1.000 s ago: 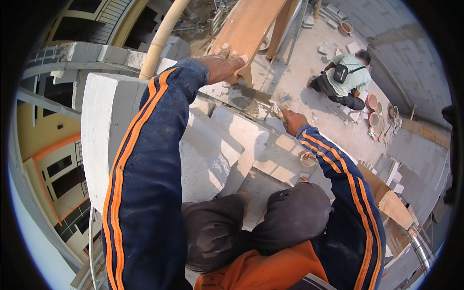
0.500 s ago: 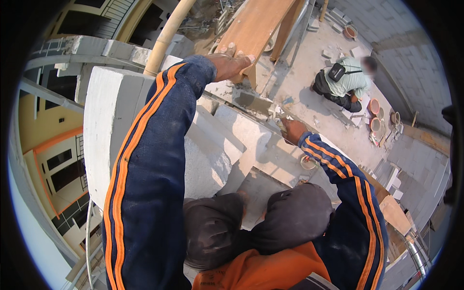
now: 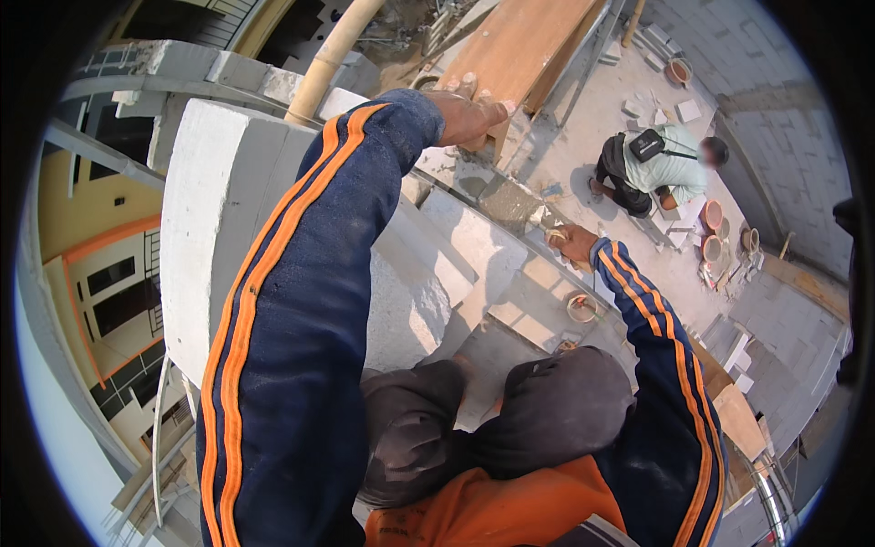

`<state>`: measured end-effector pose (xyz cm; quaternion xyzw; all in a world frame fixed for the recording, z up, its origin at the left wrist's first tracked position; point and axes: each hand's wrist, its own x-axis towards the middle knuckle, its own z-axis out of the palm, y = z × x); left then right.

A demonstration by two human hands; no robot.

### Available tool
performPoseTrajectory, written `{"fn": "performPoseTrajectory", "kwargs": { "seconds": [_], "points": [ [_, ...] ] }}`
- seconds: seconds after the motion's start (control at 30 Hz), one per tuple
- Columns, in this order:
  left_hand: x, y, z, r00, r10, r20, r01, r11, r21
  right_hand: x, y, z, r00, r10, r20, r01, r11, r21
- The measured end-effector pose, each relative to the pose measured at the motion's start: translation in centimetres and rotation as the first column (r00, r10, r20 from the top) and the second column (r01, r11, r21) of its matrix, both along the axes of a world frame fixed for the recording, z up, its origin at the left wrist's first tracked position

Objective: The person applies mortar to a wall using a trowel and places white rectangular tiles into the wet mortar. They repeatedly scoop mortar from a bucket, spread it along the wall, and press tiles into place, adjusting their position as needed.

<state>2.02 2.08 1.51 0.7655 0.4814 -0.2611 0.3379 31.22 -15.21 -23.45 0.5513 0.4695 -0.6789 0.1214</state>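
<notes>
My left hand [image 3: 474,117] grips the near end of a long brown wooden board [image 3: 515,46], its dusty fingers over the edge. To the right and nearer me, my right hand [image 3: 572,244] is closed round the pale handle of what looks like a trowel [image 3: 540,219]; its blade is small and partly hidden. The tool is at the narrow top of a block wall, beside a patch of wet grey mortar [image 3: 507,199]. Large white blocks [image 3: 406,296] lie under and beside my left forearm.
A co-worker [image 3: 670,155] in a pale shirt crouches on the floor below, at the right. Buckets [image 3: 712,216] and block pieces are around that person. A bamboo pole [image 3: 333,59] slants at upper left. A small round container [image 3: 581,307] sits below my right hand.
The view has shifted, so most things appear farther right. Both hands keep nearly the same places against the board and wall. The co-worker bends slightly lower.
</notes>
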Motion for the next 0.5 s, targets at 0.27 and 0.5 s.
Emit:
{"fn": "performPoseTrajectory", "kwargs": {
  "seconds": [0.27,0.5],
  "points": [
    [0.7,0.3,1.6,0.999,-0.011,-0.035,0.011,1.0,-0.003,-9.2,7.7,-3.0,0.981,0.191,0.028,-0.193,0.97,0.144],
    [0.6,1.6,1.5,1.0,-0.008,0.008,0.009,0.998,-0.067,-14.6,11.1,-0.5,0.994,-0.057,-0.09,0.058,0.998,0.01]
  ]
}}
